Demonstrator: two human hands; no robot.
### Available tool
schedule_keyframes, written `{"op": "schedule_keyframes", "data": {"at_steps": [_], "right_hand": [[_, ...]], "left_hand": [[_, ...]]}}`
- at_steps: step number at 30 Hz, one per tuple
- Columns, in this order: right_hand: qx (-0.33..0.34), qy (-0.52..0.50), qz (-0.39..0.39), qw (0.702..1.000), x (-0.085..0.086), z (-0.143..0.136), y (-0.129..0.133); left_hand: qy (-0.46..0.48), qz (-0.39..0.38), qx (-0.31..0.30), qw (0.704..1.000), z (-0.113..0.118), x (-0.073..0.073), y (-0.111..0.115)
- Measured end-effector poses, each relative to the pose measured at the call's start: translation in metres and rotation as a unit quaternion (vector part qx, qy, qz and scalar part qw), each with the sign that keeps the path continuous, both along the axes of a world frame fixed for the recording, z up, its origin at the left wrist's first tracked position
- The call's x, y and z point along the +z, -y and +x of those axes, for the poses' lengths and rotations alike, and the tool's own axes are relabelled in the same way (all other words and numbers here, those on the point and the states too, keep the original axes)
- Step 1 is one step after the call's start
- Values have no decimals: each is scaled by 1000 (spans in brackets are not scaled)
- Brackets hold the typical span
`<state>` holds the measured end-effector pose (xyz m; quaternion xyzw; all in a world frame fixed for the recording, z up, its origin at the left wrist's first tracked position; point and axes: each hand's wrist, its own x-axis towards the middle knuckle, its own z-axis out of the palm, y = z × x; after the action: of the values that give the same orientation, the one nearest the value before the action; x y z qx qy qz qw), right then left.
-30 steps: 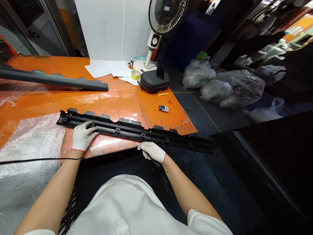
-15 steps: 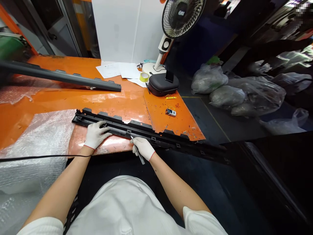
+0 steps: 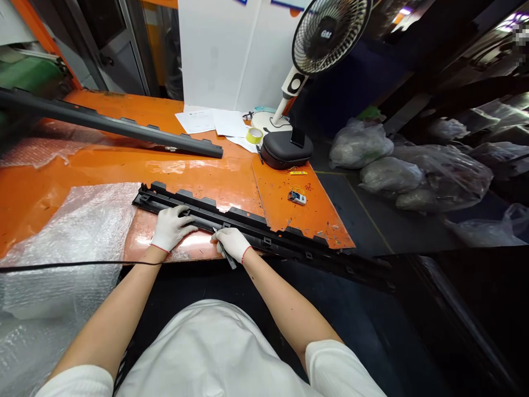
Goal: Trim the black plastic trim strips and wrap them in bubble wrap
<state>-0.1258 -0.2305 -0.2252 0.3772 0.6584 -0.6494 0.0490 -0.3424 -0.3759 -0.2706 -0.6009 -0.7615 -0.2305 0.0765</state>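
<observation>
A long black plastic trim strip lies across the near edge of the orange table, its right end jutting past the edge. Around its near side, toward the left end, my gloved left hand is closed, with fingers over the top. My gloved right hand grips a slim dark utility knife. The pointed blade is at the strip's near edge, just left of a small square clip slot. Farther back lies a second dark trim strip, running out of view on the left.
Bubble wrap and a black cable are at the left. Behind the work stand a fan, yellow tape, papers and a black case. A small device rests at the right. Filled plastic bags lie beyond.
The knife in my right hand has moved left along the strip's near edge, past the clip slot. My left hand keeps its place on the strip. The camera view has shifted slightly.
</observation>
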Motion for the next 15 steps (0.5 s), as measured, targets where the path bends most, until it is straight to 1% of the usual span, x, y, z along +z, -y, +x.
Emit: {"op": "schedule_keyframes", "data": {"at_steps": [2, 3, 4, 5, 6, 7, 8, 9, 10, 11, 13, 15], "right_hand": [[34, 1, -37, 999, 2, 3, -5], [42, 2, -40, 998, 4, 6, -7], [45, 0, -17, 999, 6, 10, -9], [46, -5, 35, 998, 8, 14, -11], [46, -12, 113, 992, 10, 17, -12], [53, -16, 200, 978, 11, 21, -13], [73, -15, 280, 957, 11, 24, -13], [102, -6, 347, 932, 11, 26, -12], [134, 10, 397, 908, 10, 27, -11], [165, 30, 433, 886, 8, 28, -9], [211, 62, 477, 851, 5, 26, -5], [233, 77, 503, 829, 4, 23, -2]], "left_hand": [[-1, 0, 2, 1000, -1, -1, 0], [-1, 2, 2, 1000, -2, -2, -1], [1, 4, 1, 1000, -2, -2, -1], [3, 6, -2, 1000, -3, -3, -1], [6, 8, -6, 1000, -3, -4, -1], [9, 10, -10, 1000, -4, -5, -1], [10, 12, -13, 1000, -4, -5, -1], [11, 14, -14, 1000, -4, -6, -1], [11, 15, -13, 1000, -4, -6, -1], [12, 16, -11, 1000, -4, -7, -1], [13, 18, -8, 1000, -4, -7, -1], [12, 19, -10, 1000, -4, -7, -1]]}}
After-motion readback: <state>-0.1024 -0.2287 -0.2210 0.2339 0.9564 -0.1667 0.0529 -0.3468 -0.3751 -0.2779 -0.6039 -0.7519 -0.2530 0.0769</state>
